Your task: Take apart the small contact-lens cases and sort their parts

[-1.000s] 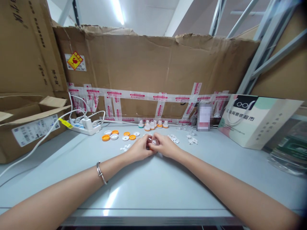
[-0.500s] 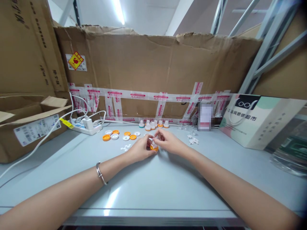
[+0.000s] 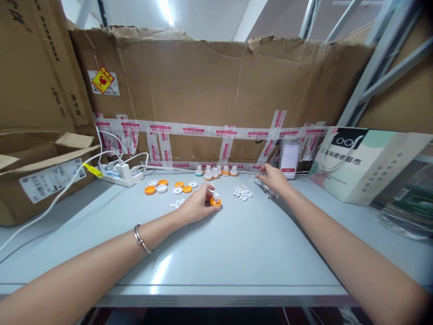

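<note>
My left hand [image 3: 200,203] is closed around a small round piece with an orange ring base [image 3: 215,202] and a white and clear top, resting at the table's middle. Off to the right, my right hand [image 3: 274,178] reaches among clear plastic parts [image 3: 265,190], its fingers bent together; what they grip, if anything, is too small to make out. Between the hands lies a group of small white plastic pieces [image 3: 242,193]. Left of my left hand are orange rings [image 3: 150,190], white rings [image 3: 162,188] and tiny white bits [image 3: 177,204].
Several capped pieces [image 3: 215,172] with orange or teal bases stand at the back along a cardboard wall [image 3: 189,85]. A phone [image 3: 289,162] leans there. An open carton [image 3: 43,180] and power strip [image 3: 126,180] are left; a paper bag [image 3: 361,171] and clear bottle [image 3: 409,207] are right.
My right hand has left the orange-based piece and moved right to the clear parts. My left hand still holds the piece. The white pieces between the hands have come into view.
</note>
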### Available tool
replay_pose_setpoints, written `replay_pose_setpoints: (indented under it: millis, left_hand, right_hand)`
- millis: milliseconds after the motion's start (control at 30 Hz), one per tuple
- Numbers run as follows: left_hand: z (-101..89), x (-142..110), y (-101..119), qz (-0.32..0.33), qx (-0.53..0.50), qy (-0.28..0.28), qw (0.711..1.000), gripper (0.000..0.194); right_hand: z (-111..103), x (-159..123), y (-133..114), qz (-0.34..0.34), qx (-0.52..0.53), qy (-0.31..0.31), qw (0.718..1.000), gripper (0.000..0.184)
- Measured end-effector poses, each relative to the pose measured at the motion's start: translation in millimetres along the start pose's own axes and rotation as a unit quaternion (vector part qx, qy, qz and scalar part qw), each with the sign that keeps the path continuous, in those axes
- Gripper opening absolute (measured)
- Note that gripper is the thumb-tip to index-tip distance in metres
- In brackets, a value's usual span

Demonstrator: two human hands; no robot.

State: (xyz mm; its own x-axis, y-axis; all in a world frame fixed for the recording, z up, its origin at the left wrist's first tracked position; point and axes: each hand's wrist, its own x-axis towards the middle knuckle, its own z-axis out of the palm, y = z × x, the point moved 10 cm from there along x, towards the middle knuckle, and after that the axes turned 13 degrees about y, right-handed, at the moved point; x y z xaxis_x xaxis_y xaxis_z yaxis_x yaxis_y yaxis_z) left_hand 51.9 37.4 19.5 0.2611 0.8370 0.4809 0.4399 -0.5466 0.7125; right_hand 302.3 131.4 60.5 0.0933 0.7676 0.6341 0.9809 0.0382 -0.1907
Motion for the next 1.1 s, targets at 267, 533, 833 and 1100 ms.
replay_pose_setpoints:
  millis: [267, 533, 833, 1100]
  left_hand:
    - [0.1, 0, 0, -0.001, 0.008, -0.003, 1.000, 0.045]
    - [-1.4, -1, 0, 0.004, 0.004, 0.002, 1.000, 0.045]
    - [-2.7, -2, 0, 0.004, 0.000, 0.005, 1.000, 0.047]
    - [-1.9, 0, 2, 0.032, 0.082, -0.007, 0.996, 0.027]
  right_hand:
    - [0, -5, -14, -0.064, -0.132, 0.036, 0.988, 0.025]
    - [1, -5, -4, -0.039, -0.112, 0.070, 0.990, 0.015]
    - [-25, -41, -108, -0.133, 0.257, -0.050, 0.956, 0.024]
    - [-23, -106, -183, -0.182, 0.356, -0.193, 0.896, 0.032]
